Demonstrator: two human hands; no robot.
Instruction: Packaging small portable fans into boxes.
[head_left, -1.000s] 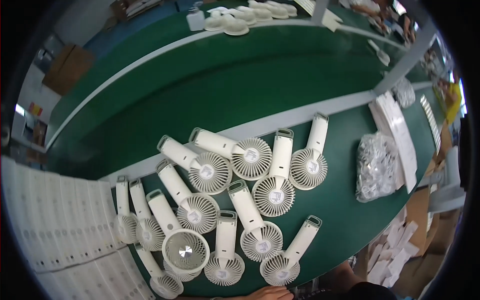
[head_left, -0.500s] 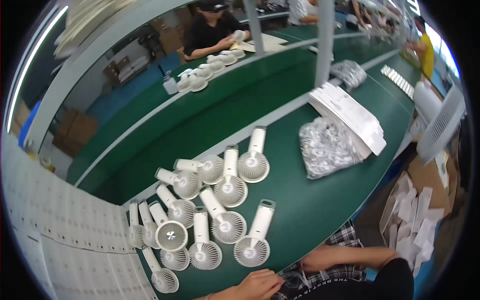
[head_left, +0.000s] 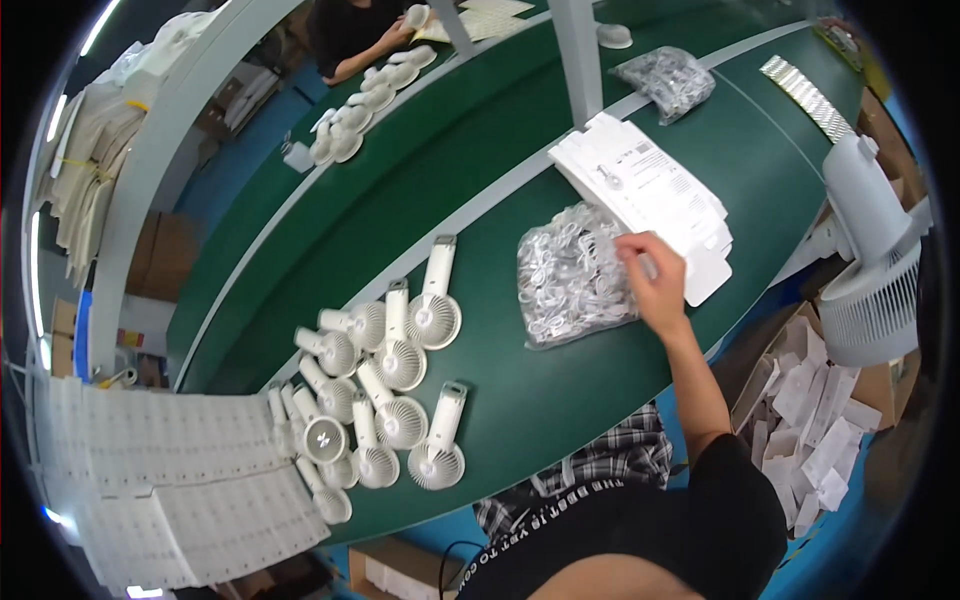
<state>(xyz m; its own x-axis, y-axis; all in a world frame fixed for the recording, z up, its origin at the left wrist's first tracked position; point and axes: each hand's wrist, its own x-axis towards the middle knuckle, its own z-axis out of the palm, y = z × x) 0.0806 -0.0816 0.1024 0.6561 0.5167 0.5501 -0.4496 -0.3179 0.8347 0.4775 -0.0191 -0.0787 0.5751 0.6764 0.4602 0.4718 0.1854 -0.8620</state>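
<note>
My right hand (head_left: pixel 657 285) is at the right edge of a clear plastic bag (head_left: pixel 572 290) full of small coiled white cords. Its fingers are bent, with a gap between thumb and forefinger, and nothing shows in them. Whether the fingertips touch the bag I cannot tell. Just behind and beside the hand lies a stack of flat white printed cartons (head_left: pixel 650 185). My left hand is out of view. Several white handheld fans (head_left: pixel 400 420) lie in a group on the green table (head_left: pixel 560 400), to the left of the bag.
Rows of white boxes (head_left: pixel 180 440) line the left end. Beyond a grey post (head_left: pixel 577 60) lies another bag (head_left: pixel 668 82). A larger white fan (head_left: pixel 870 250) stands at right, above a carton of white packaging (head_left: pixel 810 420). Across the table, another person (head_left: pixel 350 45) handles a white part.
My right hand has risen from my lap to the bag of cords. My left hand has left the view. The view has shifted, so table things appear further left.
</note>
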